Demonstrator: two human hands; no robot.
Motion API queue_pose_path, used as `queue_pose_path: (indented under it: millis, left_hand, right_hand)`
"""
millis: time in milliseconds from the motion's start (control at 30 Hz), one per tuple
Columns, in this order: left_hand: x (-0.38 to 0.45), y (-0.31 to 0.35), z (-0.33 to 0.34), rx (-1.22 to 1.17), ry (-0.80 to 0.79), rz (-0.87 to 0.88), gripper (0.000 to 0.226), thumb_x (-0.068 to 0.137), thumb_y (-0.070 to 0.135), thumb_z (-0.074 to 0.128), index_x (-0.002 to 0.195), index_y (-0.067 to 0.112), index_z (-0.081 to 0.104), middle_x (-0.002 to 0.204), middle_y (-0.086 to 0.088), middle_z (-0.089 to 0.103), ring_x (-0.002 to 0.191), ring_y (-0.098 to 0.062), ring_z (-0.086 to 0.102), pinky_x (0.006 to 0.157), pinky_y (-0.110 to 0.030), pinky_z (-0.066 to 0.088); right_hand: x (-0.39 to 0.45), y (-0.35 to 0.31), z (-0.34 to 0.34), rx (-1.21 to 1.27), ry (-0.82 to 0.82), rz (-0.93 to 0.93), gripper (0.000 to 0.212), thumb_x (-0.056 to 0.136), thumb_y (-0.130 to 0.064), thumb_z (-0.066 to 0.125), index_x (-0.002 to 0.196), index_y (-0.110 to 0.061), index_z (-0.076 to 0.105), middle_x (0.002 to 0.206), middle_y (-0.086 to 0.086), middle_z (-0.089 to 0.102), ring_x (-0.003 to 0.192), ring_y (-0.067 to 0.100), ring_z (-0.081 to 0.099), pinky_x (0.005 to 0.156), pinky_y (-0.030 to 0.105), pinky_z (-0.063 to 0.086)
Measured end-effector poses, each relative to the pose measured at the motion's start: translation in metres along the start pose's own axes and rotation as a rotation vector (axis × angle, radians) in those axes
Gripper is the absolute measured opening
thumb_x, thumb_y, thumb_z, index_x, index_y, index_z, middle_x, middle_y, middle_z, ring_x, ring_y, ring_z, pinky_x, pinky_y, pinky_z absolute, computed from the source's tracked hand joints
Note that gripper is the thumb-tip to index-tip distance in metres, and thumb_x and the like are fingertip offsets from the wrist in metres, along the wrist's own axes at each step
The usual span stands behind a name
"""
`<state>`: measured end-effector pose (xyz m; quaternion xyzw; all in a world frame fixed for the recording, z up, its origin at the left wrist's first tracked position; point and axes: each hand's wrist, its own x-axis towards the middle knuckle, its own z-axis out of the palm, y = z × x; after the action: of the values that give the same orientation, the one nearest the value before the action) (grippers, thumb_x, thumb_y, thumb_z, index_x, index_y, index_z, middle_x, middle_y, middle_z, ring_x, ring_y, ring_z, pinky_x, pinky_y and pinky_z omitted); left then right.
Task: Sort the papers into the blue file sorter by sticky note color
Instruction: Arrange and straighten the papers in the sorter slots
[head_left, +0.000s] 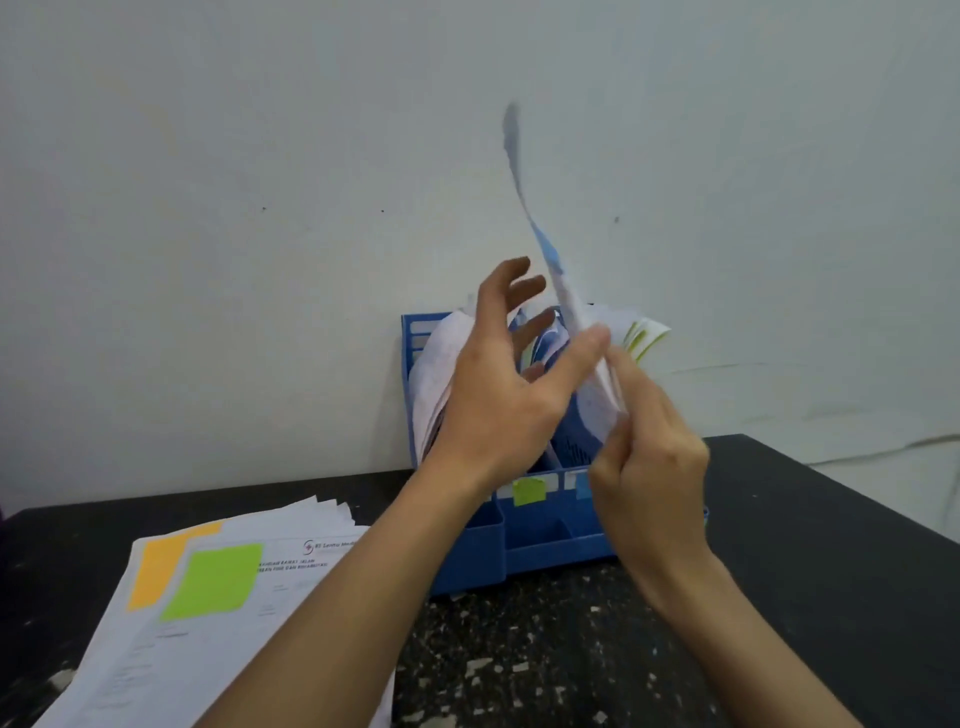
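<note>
The blue file sorter (540, 545) stands against the wall on the dark table, papers leaning in its slots, with a green label (529, 491) and a blue label (583, 486) on its front. My right hand (649, 467) pinches a sheet of paper (566, 296) seen edge-on and blurred, standing up above the sorter, a blue sticky note (549, 249) on it. My left hand (498, 395) is spread with fingers apart in front of the sorter's papers, its thumb touching the held sheet. A pile of papers (208, 623) lies at the left, topped by a green note (213, 579) over an orange note (156, 566).
The white wall (260, 208) rises directly behind the sorter. The speckled dark table (571, 649) extends to the right of the sorter and towards me. Sheets with green-edged notes (644, 335) stick out of the sorter's right side.
</note>
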<state>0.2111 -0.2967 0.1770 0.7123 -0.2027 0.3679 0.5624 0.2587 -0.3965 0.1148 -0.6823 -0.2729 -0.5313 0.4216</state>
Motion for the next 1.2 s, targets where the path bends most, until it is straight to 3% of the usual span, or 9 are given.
queue_pose_path:
  millis: [100,200,400,500,633,800,1000,1100,1200]
  left_hand:
    - [0.004,-0.013,0.005,0.127,-0.1,-0.038,0.065,0.084,0.029,0.064,0.139,0.025,0.029,0.139,0.012,0.039,0.125,-0.003,0.043,0.088,-0.007,0.044]
    - [0.009,-0.044,0.005,0.314,-0.161,-0.076,0.063,0.086,0.023,0.064,0.14,0.022,0.031,0.142,0.009,0.037,0.128,-0.005,0.038,0.1,-0.024,0.042]
    - [-0.001,-0.118,-0.013,0.772,-0.385,-0.081,0.06,0.088,0.023,0.06,0.14,0.019,0.03,0.145,0.004,0.032,0.132,-0.012,0.033,0.106,-0.027,0.032]
    - [-0.012,-0.147,-0.026,0.933,-0.483,-0.027,0.06,0.088,0.023,0.057,0.142,0.018,0.03,0.152,0.006,0.02,0.141,-0.01,0.017,0.111,-0.031,0.028]
    - [-0.023,-0.174,-0.035,1.054,-0.607,0.041,0.062,0.091,0.045,0.038,0.147,0.023,0.021,0.154,0.016,-0.004,0.14,-0.001,-0.018,0.114,-0.027,-0.002]
    - [-0.023,-0.184,-0.035,1.122,-0.673,0.03,0.069,0.085,0.054,0.011,0.149,0.029,0.007,0.15,0.02,-0.015,0.136,0.002,-0.028,0.109,-0.023,-0.017]
    - [-0.025,-0.183,-0.033,1.167,-0.688,0.016,0.065,0.088,0.05,0.008,0.149,0.03,-0.001,0.148,0.02,-0.017,0.135,0.001,-0.031,0.107,-0.021,-0.019]
    - [-0.026,-0.185,-0.033,1.173,-0.685,0.018,0.064,0.089,0.051,0.006,0.149,0.03,0.0,0.153,0.019,-0.01,0.135,0.001,-0.03,0.109,-0.022,-0.017]
    - [-0.026,-0.185,-0.033,1.176,-0.68,0.016,0.059,0.095,0.048,0.014,0.149,0.028,0.003,0.156,0.015,-0.003,0.137,-0.001,-0.027,0.111,-0.025,-0.014]
  right_hand:
    - [0.012,0.016,-0.01,-0.007,0.028,0.012,0.05,0.08,0.012,0.042,0.128,0.002,0.05,0.118,0.016,0.062,0.101,0.024,0.061,0.083,0.024,0.05]
    - [0.019,0.033,-0.012,0.018,0.024,0.077,0.047,0.085,0.008,0.042,0.129,-0.004,0.051,0.118,0.011,0.063,0.101,0.021,0.06,0.079,0.037,0.057]
    - [0.027,0.055,-0.001,0.256,-0.045,0.295,0.045,0.091,0.009,0.042,0.13,-0.011,0.05,0.115,-0.007,0.055,0.101,0.004,0.05,0.074,-0.006,0.038]
    - [0.027,0.068,0.017,0.313,-0.079,0.36,0.044,0.092,0.006,0.043,0.132,-0.012,0.048,0.115,-0.007,0.055,0.097,0.002,0.052,0.073,-0.007,0.036]
    - [0.028,0.089,0.05,0.321,-0.122,0.36,0.047,0.092,0.006,0.042,0.135,-0.01,0.046,0.119,-0.007,0.054,0.104,0.005,0.051,0.081,-0.006,0.034]
    - [0.037,0.11,0.097,0.24,-0.142,0.283,0.047,0.09,0.008,0.042,0.134,-0.006,0.046,0.108,-0.002,0.056,0.091,-0.003,0.045,0.076,-0.009,0.03]
    - [0.029,0.124,0.13,0.214,-0.402,0.367,0.055,0.091,0.006,0.037,0.142,-0.012,0.029,0.083,0.024,0.059,0.069,0.031,0.056,0.054,0.024,0.037]
    - [0.013,0.133,0.133,0.229,-0.652,0.429,0.039,0.09,0.001,0.033,0.124,-0.014,0.044,0.08,0.008,0.056,0.074,0.024,0.052,0.055,0.03,0.034]
    - [0.0,0.133,0.127,0.21,-0.549,0.378,0.041,0.083,-0.015,0.038,0.123,-0.012,0.048,0.093,-0.001,0.055,0.081,0.018,0.049,0.07,0.029,0.037]
